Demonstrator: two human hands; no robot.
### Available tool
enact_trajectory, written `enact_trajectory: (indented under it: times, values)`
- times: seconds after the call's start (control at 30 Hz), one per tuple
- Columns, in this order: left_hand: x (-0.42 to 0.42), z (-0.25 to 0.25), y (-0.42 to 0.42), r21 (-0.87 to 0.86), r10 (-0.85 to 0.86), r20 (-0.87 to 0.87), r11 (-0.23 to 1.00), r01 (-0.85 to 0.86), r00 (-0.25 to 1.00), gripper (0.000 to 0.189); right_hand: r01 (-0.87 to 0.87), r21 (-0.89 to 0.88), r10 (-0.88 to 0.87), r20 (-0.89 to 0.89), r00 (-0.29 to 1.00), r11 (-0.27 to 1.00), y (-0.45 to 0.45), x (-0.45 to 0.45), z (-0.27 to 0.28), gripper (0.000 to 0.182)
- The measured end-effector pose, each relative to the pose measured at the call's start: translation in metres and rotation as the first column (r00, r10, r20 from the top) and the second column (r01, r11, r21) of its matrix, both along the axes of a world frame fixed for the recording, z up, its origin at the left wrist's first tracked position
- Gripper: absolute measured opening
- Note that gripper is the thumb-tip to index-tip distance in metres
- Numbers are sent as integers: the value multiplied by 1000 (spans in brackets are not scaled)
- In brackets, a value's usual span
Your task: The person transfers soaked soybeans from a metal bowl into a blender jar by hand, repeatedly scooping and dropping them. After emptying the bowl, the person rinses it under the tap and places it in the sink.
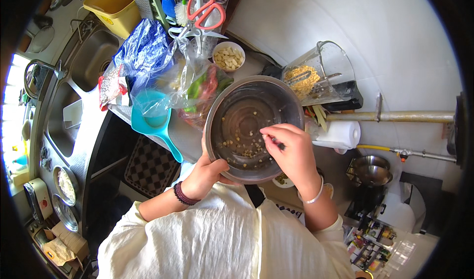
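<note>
A deep stainless steel bowl (237, 108) is tilted toward me just in front of my chest. My left hand (211, 167) grips its near left rim, thumb over the edge. Small pale bits of food (251, 151) lie scattered across the bowl's bottom and near wall. Over the bowl's right side, my right hand (290, 143) has its thumb and fingertips pinched together on what looks like a small pale piece. Beyond the bowl, to the right, a clear blender jar (333, 60) lies tipped on its side with chopped yellowish food (303, 80) inside.
A small bowl of peeled garlic cloves (229, 56) stands behind. Plastic bags (177, 79), a teal dipper (166, 138) and coral-handled scissors (207, 14) crowd the counter's left. A paper towel roll (342, 134) sits right. The double sink (61, 123) is far left; a hand plate lies partly hidden below.
</note>
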State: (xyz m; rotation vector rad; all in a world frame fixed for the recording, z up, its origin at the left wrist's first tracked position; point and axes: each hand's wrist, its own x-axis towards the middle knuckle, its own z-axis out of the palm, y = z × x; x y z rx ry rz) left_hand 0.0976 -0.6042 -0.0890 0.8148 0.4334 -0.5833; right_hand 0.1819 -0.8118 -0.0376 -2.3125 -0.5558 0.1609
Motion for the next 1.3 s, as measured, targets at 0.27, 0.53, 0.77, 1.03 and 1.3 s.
enact_trajectory:
  times: [0.27,0.53,0.77,1.03,1.3]
  values:
    - [-2,-13,0,-30,-13,42,999,14,999,60,372,676,-47,-447,893,636,-27,20,49,22]
    - [-2,-12,-2,-47,4,14,999,-3,1000,63,264,769,-98,-256,962,582,-39,29,58,22]
    - [-5,-15,-2,-21,-18,11,1000,19,1000,63,380,28,-296,681,669,925,-78,112,59,24]
    - [-3,-17,0,-29,-30,37,999,31,999,65,144,74,-156,208,966,987,2,55,47,17]
    - [0,-12,-1,-46,-58,24,997,59,998,59,-102,-113,119,155,981,988,12,51,-39,22]
